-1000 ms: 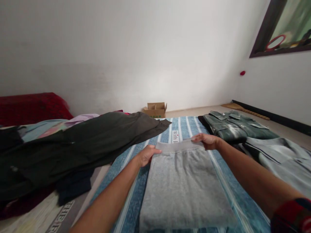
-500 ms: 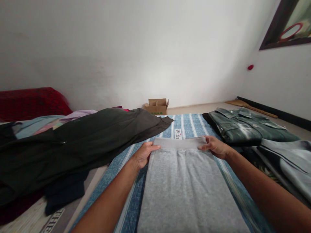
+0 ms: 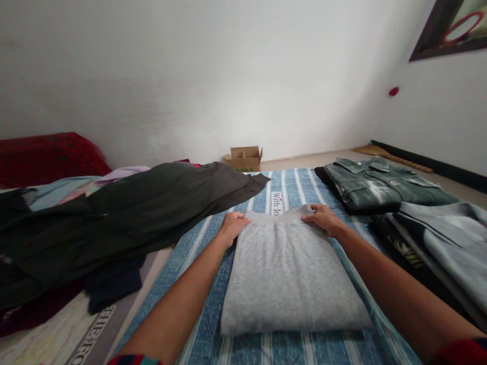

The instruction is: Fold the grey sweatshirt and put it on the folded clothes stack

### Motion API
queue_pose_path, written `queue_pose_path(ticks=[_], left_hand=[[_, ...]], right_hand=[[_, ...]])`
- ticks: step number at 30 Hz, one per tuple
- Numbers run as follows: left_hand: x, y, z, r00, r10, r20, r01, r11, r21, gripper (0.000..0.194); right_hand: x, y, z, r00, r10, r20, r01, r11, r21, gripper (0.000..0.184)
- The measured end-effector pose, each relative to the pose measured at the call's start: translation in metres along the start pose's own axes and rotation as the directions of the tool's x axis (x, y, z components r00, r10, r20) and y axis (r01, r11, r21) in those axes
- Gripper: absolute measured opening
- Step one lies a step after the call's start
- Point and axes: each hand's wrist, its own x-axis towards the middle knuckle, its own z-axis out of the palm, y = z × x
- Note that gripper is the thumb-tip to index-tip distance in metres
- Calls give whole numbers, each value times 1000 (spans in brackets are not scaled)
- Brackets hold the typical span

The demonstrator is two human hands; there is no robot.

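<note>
A folded grey garment with a ribbed band along its far edge, perhaps a sweatshirt or sweatpants (image 3: 291, 276), lies before me over a blue-and-white striped sheet (image 3: 198, 253). At the band's left corner, my left hand (image 3: 233, 225) pinches the cloth between thumb and fingers. My right hand (image 3: 321, 218) grips the band's right corner in the same way. The band sags slightly between both hands. The garment's near edge is a rounded fold, with a shadow on the sheet just below it.
A dark jacket-like garment (image 3: 144, 208) sprawls over other clothes at left. On the right lie a folded green denim jacket (image 3: 380, 185) and a stack of grey and black clothes (image 3: 449, 238). An open cardboard box (image 3: 243, 159) stands by the wall, and a red cover (image 3: 49, 159) is at far left.
The grey garment has shifted away from me, so its near folded edge now shows. Its band has bowed, with the hands slightly closer together. The camera view has shifted a little.
</note>
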Motion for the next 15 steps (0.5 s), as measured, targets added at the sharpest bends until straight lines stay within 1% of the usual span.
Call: queue_pose_path(ticks=[3, 6, 7, 8, 9, 10, 11, 12, 13, 15], left_hand=[[2, -1, 4, 996, 12, -86, -3, 994, 108, 13], [-4, 8, 4, 985, 39, -170, 0, 975, 224, 25], [-10, 14, 4, 979, 75, -188, -17, 956, 294, 30], [-18, 21, 4, 973, 137, -185, -55, 920, 389, 32], [-29, 29, 5, 965, 218, -148, -119, 861, 494, 33], [-41, 37, 7, 949, 305, -75, -204, 779, 594, 32], [-55, 44, 9, 927, 373, 30, -299, 690, 659, 30], [-70, 50, 13, 899, 414, 142, -392, 618, 681, 29], [-85, 54, 17, 869, 430, 244, -471, 571, 672, 28], [-111, 59, 27, 799, 420, 430, -599, 502, 623, 30]], right_hand=[[-1, 4, 4, 996, 11, -91, -15, 999, -47, 44], [-3, 6, 6, 987, -15, -161, 3, 997, -73, 54], [-4, 6, 6, 983, -25, -180, 10, 997, -79, 57], [-6, 6, 6, 980, -34, -195, 18, 996, -83, 59], [-7, 5, 6, 977, -42, -208, 25, 996, -85, 61], [-8, 5, 5, 974, -50, -219, 32, 996, -83, 63], [-10, 5, 5, 972, -54, -230, 36, 996, -78, 65], [-11, 5, 4, 969, -52, -243, 37, 997, -67, 66], [-14, 6, 3, 965, -45, -258, 33, 998, -51, 67], [-18, 8, 1, 956, -16, -292, 15, 1000, -6, 66]])
